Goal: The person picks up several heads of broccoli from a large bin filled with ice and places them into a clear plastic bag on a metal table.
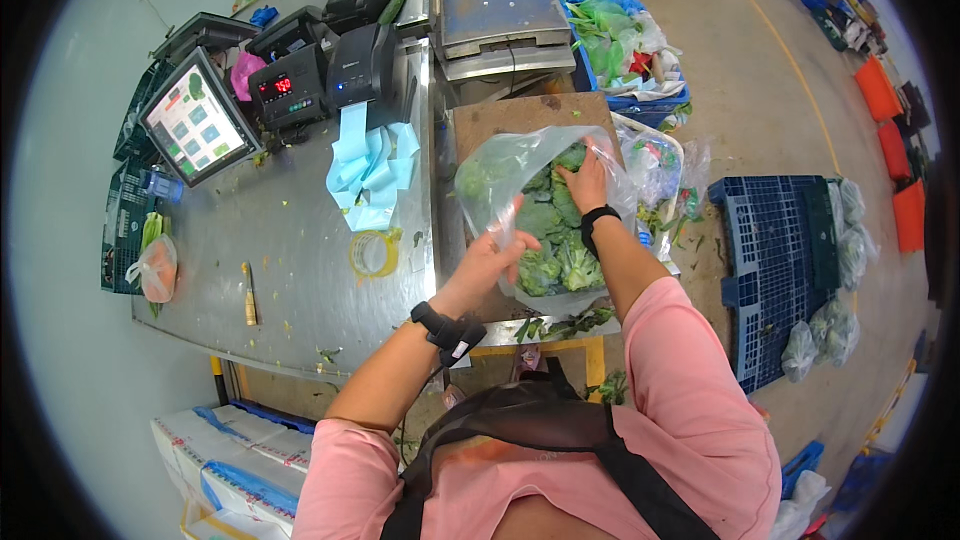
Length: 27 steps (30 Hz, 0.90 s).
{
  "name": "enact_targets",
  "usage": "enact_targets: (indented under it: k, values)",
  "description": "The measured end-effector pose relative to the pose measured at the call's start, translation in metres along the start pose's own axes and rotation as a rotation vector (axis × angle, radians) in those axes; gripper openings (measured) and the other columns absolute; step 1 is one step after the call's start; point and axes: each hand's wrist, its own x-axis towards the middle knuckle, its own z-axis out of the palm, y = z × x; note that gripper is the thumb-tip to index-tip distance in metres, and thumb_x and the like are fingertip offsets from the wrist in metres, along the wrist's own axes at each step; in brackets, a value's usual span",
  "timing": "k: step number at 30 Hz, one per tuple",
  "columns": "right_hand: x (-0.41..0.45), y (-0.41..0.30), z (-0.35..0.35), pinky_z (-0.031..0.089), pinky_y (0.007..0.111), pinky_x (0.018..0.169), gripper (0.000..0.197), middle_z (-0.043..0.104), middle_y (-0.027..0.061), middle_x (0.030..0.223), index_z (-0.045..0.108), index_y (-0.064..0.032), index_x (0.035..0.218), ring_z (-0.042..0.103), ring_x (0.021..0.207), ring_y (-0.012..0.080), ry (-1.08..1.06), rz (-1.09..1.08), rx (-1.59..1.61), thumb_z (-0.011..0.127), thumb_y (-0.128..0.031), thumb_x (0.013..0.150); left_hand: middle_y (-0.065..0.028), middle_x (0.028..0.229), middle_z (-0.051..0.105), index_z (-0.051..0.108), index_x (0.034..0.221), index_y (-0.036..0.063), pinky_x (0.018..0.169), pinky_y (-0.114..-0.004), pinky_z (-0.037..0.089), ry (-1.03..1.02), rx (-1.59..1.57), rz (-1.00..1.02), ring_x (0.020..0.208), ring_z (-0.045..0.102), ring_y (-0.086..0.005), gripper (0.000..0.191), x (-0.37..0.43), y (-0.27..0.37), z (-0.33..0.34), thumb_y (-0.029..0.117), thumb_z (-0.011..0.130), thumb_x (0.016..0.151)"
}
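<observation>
A large clear plastic bag (pixel 487 157) holding several green broccoli heads (pixel 544 217) lies on a brown scale platform or board (pixel 525 111) in front of me. My right hand (pixel 586 178) reaches in at the far right of the bag, its fingers spread on a broccoli head. At the bag's left side, my left hand (pixel 499 251) has the film around its fingers; whether it pinches the plastic is unclear. Left of the bag, a roll of yellowish tape (pixel 373 253) and a tangled light-blue label strip (pixel 367 172) rest on the steel table (pixel 300 240).
A knife (pixel 250 296) lies on the steel table, near a bagged orange vegetable (pixel 158 270). Behind are a touch screen (pixel 199 116), a label printer (pixel 364 67) and a platform scale (pixel 502 4). Beyond the bag stand a blue crate (pixel 651 101) of waste and a white basket (pixel 675 172); a blue pallet (pixel 776 270) lies right.
</observation>
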Motion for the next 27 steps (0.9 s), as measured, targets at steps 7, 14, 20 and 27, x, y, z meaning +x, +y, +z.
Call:
enact_targets:
  k: [7, 14, 20, 27]
  values:
    - [0.027, 0.004, 0.017, 0.036, 0.04, 0.096, 0.073, 0.049, 0.026, 0.12, 0.044, 0.0027, 0.119, 0.045, 0.113, 0.0397, -0.236, 0.115, 0.162, 0.077, -0.03, 0.063, -0.0042, 0.097, 0.057, 0.026, 0.139, 0.0092, 0.07, -0.025, 0.043, 0.065, -0.11, -0.123, 0.067, 0.05, -0.0105, 0.056, -0.001, -0.033, -0.002, 0.016, 0.049, 0.089]
    - [-0.05, -0.013, -0.032, 0.028, 0.037, 0.104, 0.081, 0.041, 0.0251, 0.129, 0.032, 0.0084, 0.13, 0.036, 0.124, 0.034, -0.186, -0.011, 0.198, 0.072, -0.021, 0.066, -0.0028, 0.097, 0.056, 0.037, 0.134, 0.0068, 0.078, -0.025, 0.044, 0.057, -0.052, -0.01, 0.084, 0.052, -0.0093, 0.051, -0.009, -0.058, -0.01, 0.015, 0.055, 0.087]
    - [-0.138, -0.052, -0.104, 0.043, 0.028, 0.088, 0.036, 0.057, 0.0113, 0.114, 0.051, 0.0008, 0.119, 0.055, 0.102, 0.0178, -0.404, 0.368, 0.682, 0.057, -0.005, 0.084, -0.0083, 0.108, 0.053, 0.04, 0.13, 0.0054, 0.082, -0.027, 0.043, 0.136, 0.202, 0.006, 0.098, 0.049, -0.0155, 0.055, -0.03, -0.068, -0.008, 0.024, 0.062, 0.083]
    - [-0.132, -0.099, -0.142, 0.046, 0.027, 0.082, 0.027, 0.061, 0.0095, 0.104, 0.054, 0.0006, 0.113, 0.058, 0.09, 0.0149, -0.362, 0.307, 0.819, 0.055, -0.01, 0.088, -0.0054, 0.104, 0.055, 0.048, 0.124, 0.0072, 0.079, -0.025, 0.045, 0.239, 0.226, 0.046, 0.092, 0.052, -0.0129, 0.043, -0.109, -0.063, -0.041, 0.017, 0.058, 0.084]
